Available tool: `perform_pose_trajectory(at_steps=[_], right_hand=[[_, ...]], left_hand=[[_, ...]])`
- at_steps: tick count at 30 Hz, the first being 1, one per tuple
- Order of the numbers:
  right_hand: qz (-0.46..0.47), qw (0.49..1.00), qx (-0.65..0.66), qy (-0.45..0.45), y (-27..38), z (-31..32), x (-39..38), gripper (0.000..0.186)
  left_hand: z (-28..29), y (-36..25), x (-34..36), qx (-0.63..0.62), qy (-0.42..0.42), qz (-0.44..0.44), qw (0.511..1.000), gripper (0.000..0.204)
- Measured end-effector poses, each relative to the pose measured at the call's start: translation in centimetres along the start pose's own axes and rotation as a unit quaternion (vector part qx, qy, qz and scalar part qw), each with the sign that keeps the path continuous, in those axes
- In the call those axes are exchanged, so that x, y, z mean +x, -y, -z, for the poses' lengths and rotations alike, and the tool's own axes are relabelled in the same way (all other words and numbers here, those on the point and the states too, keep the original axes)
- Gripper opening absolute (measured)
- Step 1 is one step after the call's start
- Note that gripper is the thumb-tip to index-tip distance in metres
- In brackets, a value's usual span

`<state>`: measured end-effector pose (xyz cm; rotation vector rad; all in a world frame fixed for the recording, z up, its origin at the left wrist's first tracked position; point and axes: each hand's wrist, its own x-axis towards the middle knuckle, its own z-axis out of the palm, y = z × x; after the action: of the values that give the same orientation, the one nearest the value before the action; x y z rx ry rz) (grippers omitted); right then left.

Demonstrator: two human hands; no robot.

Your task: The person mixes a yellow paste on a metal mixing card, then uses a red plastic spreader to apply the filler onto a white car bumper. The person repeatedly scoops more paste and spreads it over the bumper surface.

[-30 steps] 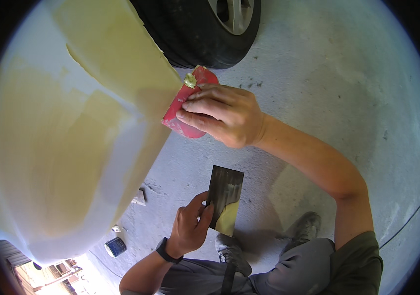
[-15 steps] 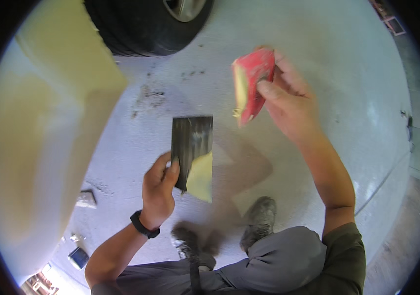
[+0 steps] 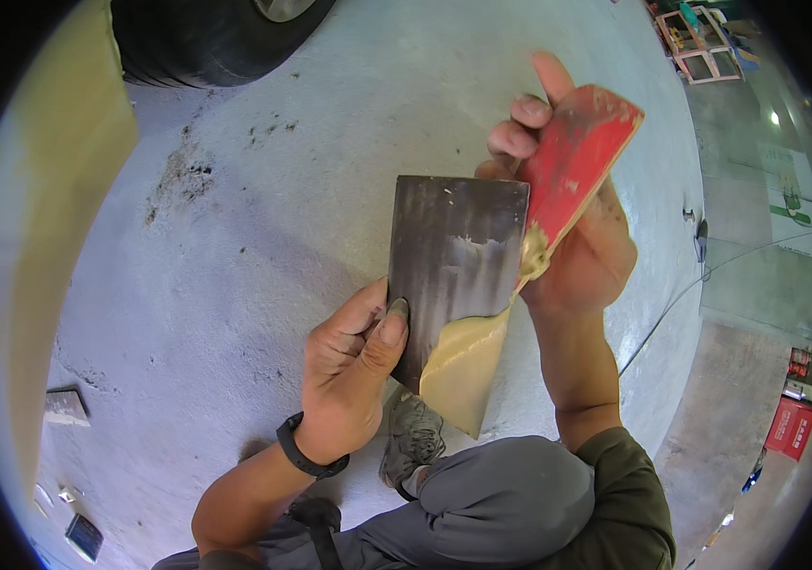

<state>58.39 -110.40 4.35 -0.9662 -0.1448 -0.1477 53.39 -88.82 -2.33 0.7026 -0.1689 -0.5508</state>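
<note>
My left hand [image 3: 349, 370] grips the left edge of a dark, flat rectangular board [image 3: 453, 233], thumb on top. Beige body filler [image 3: 468, 366] covers the board's lower right corner. My right hand [image 3: 586, 252] holds a red filler spreader [image 3: 582, 157], tilted, with some fingers behind it. A lump of filler clings to the spreader's lower end, which touches or lies right at the board's right edge; I cannot tell which. To the left is a car body panel [image 3: 40, 190] with yellowish patches.
A car tyre [image 3: 216, 43] stands at the upper left. On the pale floor lie a grey block [image 3: 66, 407] and a dark phone-like object [image 3: 84, 538]. A cable [image 3: 662, 318] runs along the right. Farther right are a red box [image 3: 791, 427] and a wheeled frame rack [image 3: 700, 43].
My right hand has turned the red spreader over and brought it down to the board. The board has come up closer to it. The view has shifted to the right.
</note>
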Motion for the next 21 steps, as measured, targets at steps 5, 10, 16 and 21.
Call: perform_pose_trajectory(at_steps=[5,10,16,21], right_hand=[[-0.013,0.999,-0.03,0.04,-3.2,-0.7,-3.0,0.079],[-0.09,0.996,-0.011,-0.022,-3.6,0.0,-4.2,0.087],[0.02,0.991,0.101,0.088,0.7,2.0,-0.8,0.083],[0.014,0.996,0.068,0.049,-0.5,1.4,-1.9,0.088]], left_hand=[[0.8,-1.2,-0.3,-0.019,-0.04,-0.001,0.999,0.042],[1.4,-2.0,-0.5,-0.04,-0.059,-0.047,0.996,0.04],[0.9,0.7,-1.8,-0.04,0.006,0.035,0.999,0.041],[0.8,2.0,-2.7,-0.032,0.017,0.041,0.999,0.041]])
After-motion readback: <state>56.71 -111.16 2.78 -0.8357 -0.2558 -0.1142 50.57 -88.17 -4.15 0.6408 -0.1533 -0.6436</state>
